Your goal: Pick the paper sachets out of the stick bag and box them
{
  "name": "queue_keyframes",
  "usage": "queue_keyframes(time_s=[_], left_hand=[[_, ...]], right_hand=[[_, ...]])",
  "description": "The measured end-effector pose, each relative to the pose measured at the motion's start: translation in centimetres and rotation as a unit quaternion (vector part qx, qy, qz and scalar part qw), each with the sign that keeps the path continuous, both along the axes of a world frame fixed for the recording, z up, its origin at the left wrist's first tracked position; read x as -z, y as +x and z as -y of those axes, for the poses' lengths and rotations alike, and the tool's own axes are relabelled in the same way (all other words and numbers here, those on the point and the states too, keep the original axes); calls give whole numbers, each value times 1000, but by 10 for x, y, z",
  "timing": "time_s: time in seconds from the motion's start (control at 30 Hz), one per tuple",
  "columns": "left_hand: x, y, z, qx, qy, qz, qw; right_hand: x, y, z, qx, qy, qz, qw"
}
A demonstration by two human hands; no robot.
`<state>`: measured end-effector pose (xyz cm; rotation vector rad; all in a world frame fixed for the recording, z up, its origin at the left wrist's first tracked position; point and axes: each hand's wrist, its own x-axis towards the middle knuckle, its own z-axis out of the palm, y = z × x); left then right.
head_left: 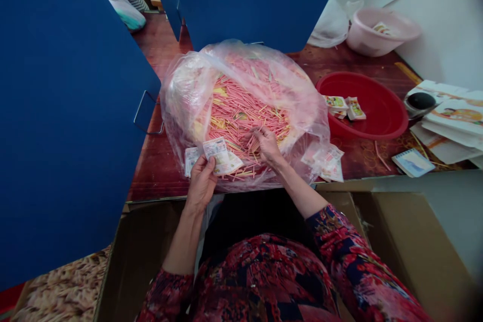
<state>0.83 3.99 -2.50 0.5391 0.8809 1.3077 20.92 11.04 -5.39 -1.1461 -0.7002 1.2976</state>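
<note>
A large clear plastic bag (181, 90) lies open on the table, heaped with thin pink and yellow sticks (241, 105). My left hand (202, 176) pinches a small printed packet (216, 148) with a zigzag top edge at the bag's front left. Other such packets (191, 157) lie behind and beside it. Over the front of the heap, my right hand (267, 147) has its fingers closed on a few of the pink sticks; its fingertips are partly hidden among them. More printed packets (332, 163) rest at the bag's front right.
To the right, a red basin (381, 105) holds several small packs (355, 108). Behind it are a pink basin (366, 35) and a white plastic bag (330, 25). Printed cartons (460, 110), a dark cup (420, 103) and a small notepad (413, 162) lie far right. Blue panels (75, 110) stand left and behind.
</note>
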Motion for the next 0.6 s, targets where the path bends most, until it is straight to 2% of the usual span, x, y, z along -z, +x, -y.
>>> queue_keyframes(time_s=[0.13,0.23,0.3,0.4,0.47,0.6], left_hand=[[3,-2,1,19,-5,-8,1000],[2,-2,2,38,-19,-4,999],[0,-1,3,57,-25,5,998],[0,2,1,69,-36,25,997],[0,2,-2,62,-43,32,997],[-6,-8,-9,20,-46,-13,999]], right_hand=[[-8,8,-3,56,42,-4,998],[-18,14,-3,76,19,-63,995],[-25,16,-1,64,-13,-115,991],[-31,12,3,12,-61,-152,987],[-32,6,6,-28,-74,-146,986],[-29,-10,14,-56,-56,-97,992]])
